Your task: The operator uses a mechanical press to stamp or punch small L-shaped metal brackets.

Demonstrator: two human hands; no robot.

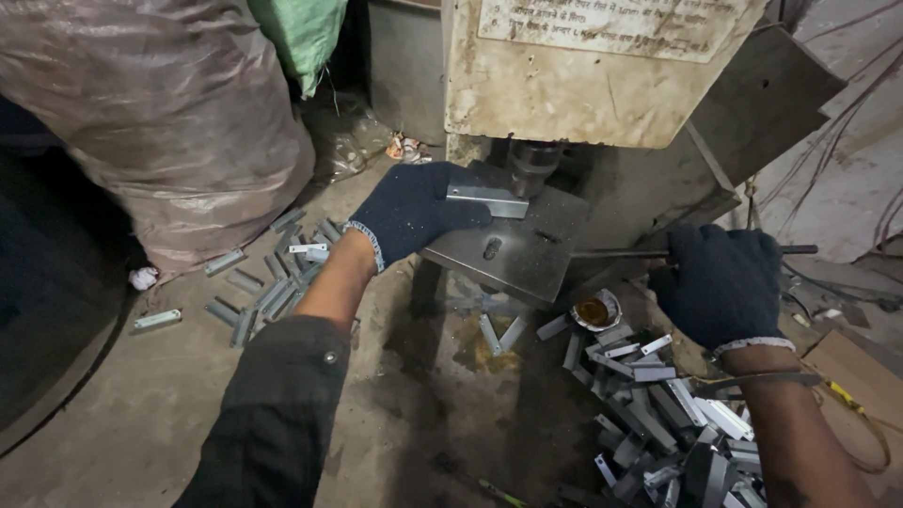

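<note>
Left hand (414, 212) pinches the small metal bracket (487, 200) flat on the press plate (513, 254) under the punch (532, 167); right hand (720, 282) fisted round lever rod (621, 252); bracket looks light, stiff, sharp-edged, so grip the outer end.

A single head-worn view looks steeply down and forward from close above the press plate (513, 246), which sits centre frame, floor (141, 414) spreading below it.

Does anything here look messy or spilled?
Yes. A yellowish puddle stains the floor under the press plate, with two metal strips lying in it. More strips are scattered loosely behind the left hand.
</note>
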